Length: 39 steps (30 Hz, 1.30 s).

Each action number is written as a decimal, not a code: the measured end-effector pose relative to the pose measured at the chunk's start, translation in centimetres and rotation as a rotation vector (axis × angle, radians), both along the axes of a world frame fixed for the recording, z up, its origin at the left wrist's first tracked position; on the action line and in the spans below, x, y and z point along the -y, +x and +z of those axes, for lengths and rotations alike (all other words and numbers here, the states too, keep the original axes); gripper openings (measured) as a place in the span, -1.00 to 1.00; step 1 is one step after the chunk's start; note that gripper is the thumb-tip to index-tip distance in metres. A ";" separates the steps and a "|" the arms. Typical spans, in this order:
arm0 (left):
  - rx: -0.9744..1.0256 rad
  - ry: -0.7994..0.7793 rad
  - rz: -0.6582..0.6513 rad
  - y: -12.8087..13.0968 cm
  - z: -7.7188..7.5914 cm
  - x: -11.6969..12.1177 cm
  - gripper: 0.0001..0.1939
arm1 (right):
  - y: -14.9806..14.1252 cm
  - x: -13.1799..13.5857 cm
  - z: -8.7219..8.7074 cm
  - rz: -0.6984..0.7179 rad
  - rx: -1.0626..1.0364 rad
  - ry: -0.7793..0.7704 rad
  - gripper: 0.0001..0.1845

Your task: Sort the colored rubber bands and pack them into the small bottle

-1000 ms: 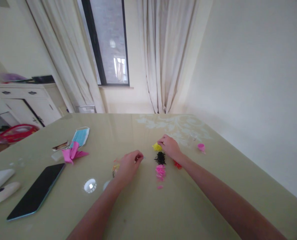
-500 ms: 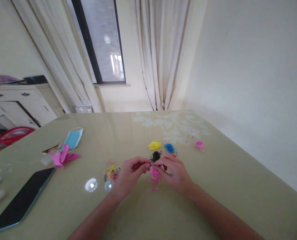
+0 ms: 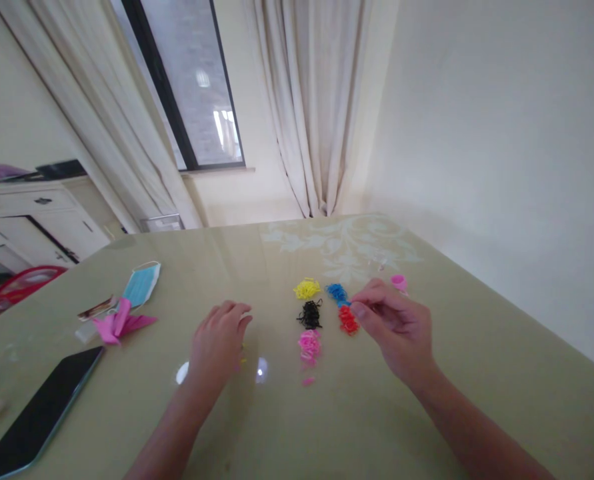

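My left hand (image 3: 219,343) hovers over a mixed pile of small rubber bands (image 3: 243,361), mostly hidden beneath it; its fingers are curved, thumb slightly apart, with nothing seen in them. On the right, the thumb and forefinger of my right hand (image 3: 401,327) pinch together beside the blue rubber bands (image 3: 336,292) and the red rubber bands (image 3: 348,321). What lies between those fingertips is too small to make out. Between the hands, yellow rubber bands (image 3: 307,289), black rubber bands (image 3: 310,315) and pink rubber bands (image 3: 309,345) form separate piles in a column.
A black-screened tablet (image 3: 41,410), a pink folded-paper piece (image 3: 121,323) and a blue face mask (image 3: 141,285) lie at the left. Behind my right hand is a small pink object (image 3: 399,283). The table (image 3: 297,433) meets a wall at the right.
My hands were together above the black and pink piles; they have parted. The left has moved left over the mixed pile and opened. The right has moved right to the blue and red piles.
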<state>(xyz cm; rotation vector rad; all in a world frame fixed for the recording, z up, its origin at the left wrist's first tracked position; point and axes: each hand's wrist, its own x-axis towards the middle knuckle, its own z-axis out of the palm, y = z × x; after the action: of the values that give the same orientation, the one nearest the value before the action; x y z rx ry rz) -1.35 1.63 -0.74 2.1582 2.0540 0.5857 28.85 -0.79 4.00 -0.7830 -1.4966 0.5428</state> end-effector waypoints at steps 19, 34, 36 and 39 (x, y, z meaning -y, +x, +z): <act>-0.041 -0.247 -0.020 -0.4 -1.0 -1.2 -0.78 | 4.4 -6.8 -4.9 -0.335 0.469 -0.144 -0.75; 0.774 -0.015 -0.204 2.2 -0.1 -0.5 -0.76 | 1.2 -4.9 -4.8 -0.269 0.448 -0.040 -0.71; 0.966 -0.042 -0.232 3.1 0.1 0.0 -0.70 | -0.5 -3.0 -4.2 -0.161 0.438 -0.006 -0.73; 1.167 -0.142 -0.248 4.4 0.2 0.8 -0.61 | -3.0 -0.9 -4.2 -0.025 0.464 0.036 -0.76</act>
<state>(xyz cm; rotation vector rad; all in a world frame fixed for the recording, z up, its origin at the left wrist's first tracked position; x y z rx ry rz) 3.08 0.79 -0.53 1.3520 1.1163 1.2111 25.88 0.15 -0.16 -0.9401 -1.9126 0.3243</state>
